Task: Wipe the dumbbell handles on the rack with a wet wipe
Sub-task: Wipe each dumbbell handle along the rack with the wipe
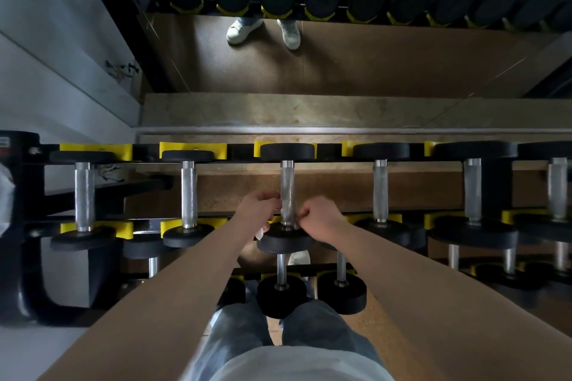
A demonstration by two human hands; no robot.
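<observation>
A row of black dumbbells with knurled silver handles lies across the top tier of the rack (328, 151). My hands are at the near end of the middle dumbbell's handle (287, 182). My left hand (258, 210) grips a white wet wipe (262, 230) against the handle's left side; a corner of the wipe hangs below the palm. My right hand (322, 218) pinches the wipe's other end on the handle's right side. The wipe behind the handle is hidden.
Yellow cradles (192, 150) hold each dumbbell end. A lower tier with more dumbbells (281, 294) sits just in front of my legs. A mirror (340, 56) behind the rack reflects the dumbbells and white shoes. A grey wall is on the left.
</observation>
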